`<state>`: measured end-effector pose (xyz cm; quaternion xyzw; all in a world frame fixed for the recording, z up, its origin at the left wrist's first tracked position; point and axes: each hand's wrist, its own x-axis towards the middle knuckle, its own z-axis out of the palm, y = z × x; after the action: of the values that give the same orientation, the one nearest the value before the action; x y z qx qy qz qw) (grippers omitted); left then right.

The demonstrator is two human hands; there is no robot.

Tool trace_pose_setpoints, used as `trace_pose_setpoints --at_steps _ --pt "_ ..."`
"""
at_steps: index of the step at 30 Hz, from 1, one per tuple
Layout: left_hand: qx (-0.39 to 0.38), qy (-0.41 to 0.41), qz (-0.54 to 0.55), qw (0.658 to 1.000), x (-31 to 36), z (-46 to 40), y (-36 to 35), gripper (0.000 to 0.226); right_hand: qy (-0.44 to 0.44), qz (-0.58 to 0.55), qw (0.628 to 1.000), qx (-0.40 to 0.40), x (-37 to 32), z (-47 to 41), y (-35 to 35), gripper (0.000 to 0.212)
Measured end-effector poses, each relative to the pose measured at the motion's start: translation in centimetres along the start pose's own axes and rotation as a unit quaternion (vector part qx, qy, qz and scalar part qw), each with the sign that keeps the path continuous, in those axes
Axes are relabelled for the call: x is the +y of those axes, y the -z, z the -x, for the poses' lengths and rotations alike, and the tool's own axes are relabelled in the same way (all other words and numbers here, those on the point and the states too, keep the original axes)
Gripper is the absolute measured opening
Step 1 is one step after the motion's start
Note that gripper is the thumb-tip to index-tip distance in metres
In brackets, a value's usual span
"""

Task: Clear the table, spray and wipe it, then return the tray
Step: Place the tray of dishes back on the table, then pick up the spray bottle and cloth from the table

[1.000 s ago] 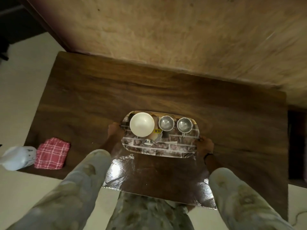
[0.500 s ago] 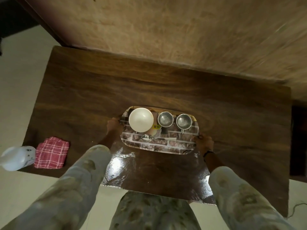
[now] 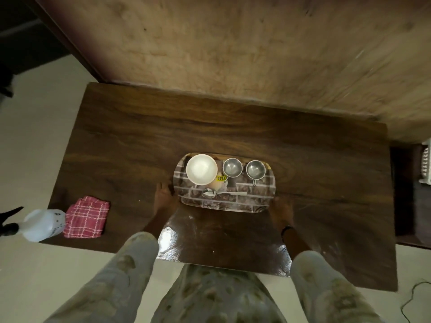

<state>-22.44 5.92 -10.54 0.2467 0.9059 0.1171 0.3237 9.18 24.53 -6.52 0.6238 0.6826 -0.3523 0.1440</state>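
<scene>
The scene is dimly, warmly lit; glare is seen on the tabletop (image 3: 168, 238) near edge, and the corners are blurred and bent.

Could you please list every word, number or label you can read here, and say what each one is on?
"79.00": black digits on a small yellow sticker, which sits on the brick-patterned tray between the white bowl and a steel cup.
Dark marks on the white spray bottle: too blurred to read.
Nothing else is legible.

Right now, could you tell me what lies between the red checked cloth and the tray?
Only bare tabletop separates cloth from tray, per head view.
</scene>
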Motion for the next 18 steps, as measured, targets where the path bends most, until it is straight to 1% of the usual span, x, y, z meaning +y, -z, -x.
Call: trace_pose_setpoints --at_steps 2,4,6,7,8,9,10,11,13,14,16,18 --pt "-0.019 -0.036 -0.049 0.998 -1.6 2.5 -0.2 0.032 0.028 0.03 0.999 -0.027 0.6 3.1 -0.4 0.027" --pt "-0.023 -0.048 -0.038 0.998 -1.2 6.8 1.7 0.033 0.046 0.031 0.997 -0.057 1.8 5.7 -1.0 0.026" --pt "-0.006 -0.035 -0.007 0.999 -1.6 10.6 3.2 0.036 0.044 -0.013 0.996 -0.074 2.8 8.2 -1.5 0.023" --pt "0.005 -0.031 0.002 1.0 -2.2 12.2 3.6 0.036 0.046 -0.033 0.996 -0.07 3.2 9.3 -1.6 0.035" --pt "0.01 -0.023 0.012 1.0 -2.9 13.7 4.2 0.034 0.042 -0.055 0.996 -0.057 4.0 9.7 -2.1 0.056" --pt "0.013 -0.007 0.028 0.999 -3.7 14.7 4.5 0.031 0.033 -0.068 0.995 -0.058 4.7 10.0 -2.5 0.071" --pt "0.011 0.012 0.047 0.999 -4.5 16.0 5.1 0.028 0.034 -0.058 0.996 -0.062 4.8 10.9 -2.3 0.071" --pt "0.016 0.023 0.063 0.998 -5.5 17.1 5.5 0.027 0.048 -0.045 0.996 -0.057 4.5 12.1 -1.9 0.058" --pt "0.032 0.028 0.09 0.995 -7.6 19.3 6.4 0.033 0.072 -0.006 0.996 -0.047 3.7 14.9 -1.0 0.024" --pt "0.038 0.028 0.1 0.994 -8.6 20.0 6.6 0.038 0.077 0.007 0.996 -0.047 3.8 15.4 -0.9 0.02" --pt "0.054 0.034 0.122 0.99 -10.7 22.0 7.0 0.043 0.084 0.042 0.995 -0.043 3.7 16.8 -0.9 0.03" --pt "0.07 0.062 0.155 0.983 -11.9 24.6 7.9 0.045 0.092 0.065 0.993 -0.046 3.4 18.5 -1.0 0.033"
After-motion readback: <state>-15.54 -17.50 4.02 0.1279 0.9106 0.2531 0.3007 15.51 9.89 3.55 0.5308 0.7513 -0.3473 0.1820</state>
